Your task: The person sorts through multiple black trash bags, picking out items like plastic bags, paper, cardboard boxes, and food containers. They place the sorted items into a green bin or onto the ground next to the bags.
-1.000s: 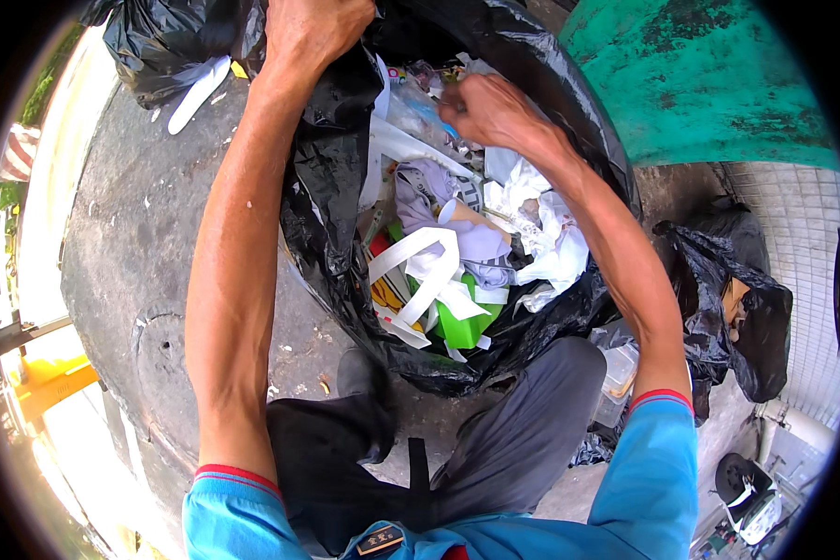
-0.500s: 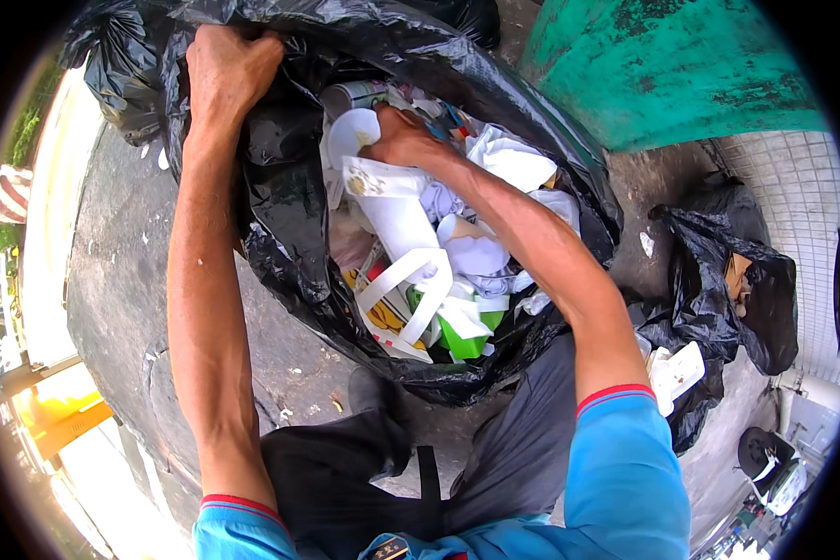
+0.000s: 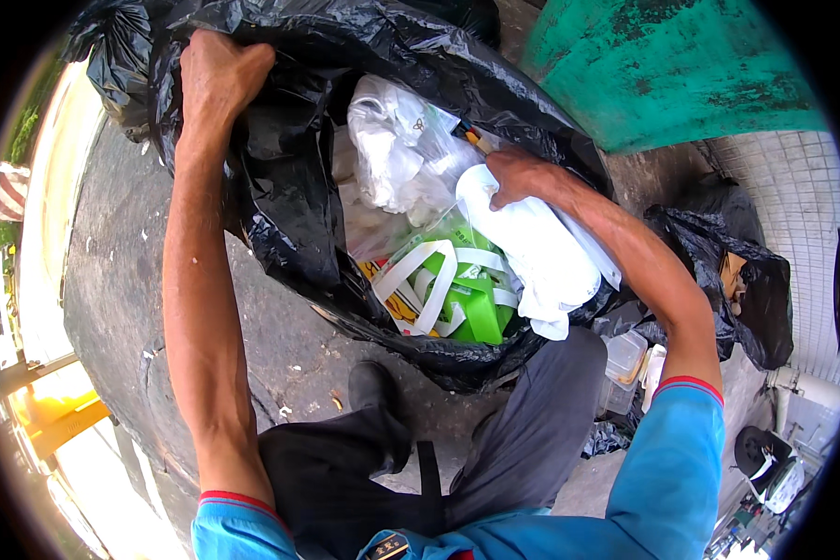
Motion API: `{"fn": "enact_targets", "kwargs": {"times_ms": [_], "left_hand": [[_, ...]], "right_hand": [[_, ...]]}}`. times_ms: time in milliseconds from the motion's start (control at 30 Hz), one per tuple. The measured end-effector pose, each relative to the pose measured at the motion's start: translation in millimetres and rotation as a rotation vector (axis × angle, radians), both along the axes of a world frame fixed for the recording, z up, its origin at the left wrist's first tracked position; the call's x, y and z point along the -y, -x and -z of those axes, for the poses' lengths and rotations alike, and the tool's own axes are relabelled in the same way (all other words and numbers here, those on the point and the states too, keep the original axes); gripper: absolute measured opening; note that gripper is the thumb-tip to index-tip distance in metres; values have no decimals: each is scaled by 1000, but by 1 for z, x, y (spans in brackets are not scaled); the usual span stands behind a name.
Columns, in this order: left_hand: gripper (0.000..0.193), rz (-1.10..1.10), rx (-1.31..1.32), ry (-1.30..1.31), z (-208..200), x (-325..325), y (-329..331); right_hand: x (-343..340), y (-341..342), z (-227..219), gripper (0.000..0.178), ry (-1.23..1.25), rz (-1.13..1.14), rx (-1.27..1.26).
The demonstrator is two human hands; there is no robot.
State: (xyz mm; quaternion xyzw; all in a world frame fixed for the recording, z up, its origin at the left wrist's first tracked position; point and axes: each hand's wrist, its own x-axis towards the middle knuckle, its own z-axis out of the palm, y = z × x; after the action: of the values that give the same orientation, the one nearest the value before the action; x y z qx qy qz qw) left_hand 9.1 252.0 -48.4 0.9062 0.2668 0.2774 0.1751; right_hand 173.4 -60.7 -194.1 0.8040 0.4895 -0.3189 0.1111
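A large black garbage bag (image 3: 299, 271) gapes in front of me, full of mixed trash. My left hand (image 3: 219, 82) is closed round its gathered rim at the upper left. Inside the right part of the bag, my right hand (image 3: 521, 175) grips a bulging white plastic bag (image 3: 541, 252); its fingertips are partly hidden. Left of that hand lies a crumpled clear plastic bag (image 3: 397, 154). Below it sit a bright green bag (image 3: 476, 303) with white straps (image 3: 436, 289) and a yellow printed piece (image 3: 397, 303).
A scuffed green container (image 3: 672, 70) stands at the upper right. Another black bag (image 3: 719, 271) with trash lies on the right, near clear plastic food containers (image 3: 625, 359). A tied black bag (image 3: 121, 65) is at the upper left. My boot (image 3: 373, 392) rests on the grey ground.
My right hand has moved right from the middle of the trash and now has the white plastic bag. Loose white cups and papers no longer show; the clear bag and more green are exposed.
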Motion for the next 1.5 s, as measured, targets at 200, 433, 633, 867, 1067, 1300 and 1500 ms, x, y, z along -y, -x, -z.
{"fn": "enact_targets", "kwargs": {"times_ms": [200, 433, 633, 867, 1067, 1300, 1500], "left_hand": [[24, 92, 274, 84, 35, -16, 4], [33, -16, -92, 44, 11, -4, -5], [22, 148, 129, -184, 23, -2, -7], [26, 497, 339, 112, 53, -20, -37], [51, 201, -53, -236, 65, -48, -38], [57, 52, -271, -117, 107, -111, -62], [52, 209, -233, -178, 137, -143, -71]], "right_hand": [[-78, 13, -49, 71, -290, 284, -110], [-138, -29, 37, 62, -601, 299, 189], [-107, -5, -1, 64, -680, 241, 5], [-10, 28, -64, 72, -685, 411, -212], [108, 46, -79, 77, -737, 452, -274], [388, 92, -103, 58, -950, 1320, -534], [558, 207, -25, 54, -1039, 2016, -37]]}}
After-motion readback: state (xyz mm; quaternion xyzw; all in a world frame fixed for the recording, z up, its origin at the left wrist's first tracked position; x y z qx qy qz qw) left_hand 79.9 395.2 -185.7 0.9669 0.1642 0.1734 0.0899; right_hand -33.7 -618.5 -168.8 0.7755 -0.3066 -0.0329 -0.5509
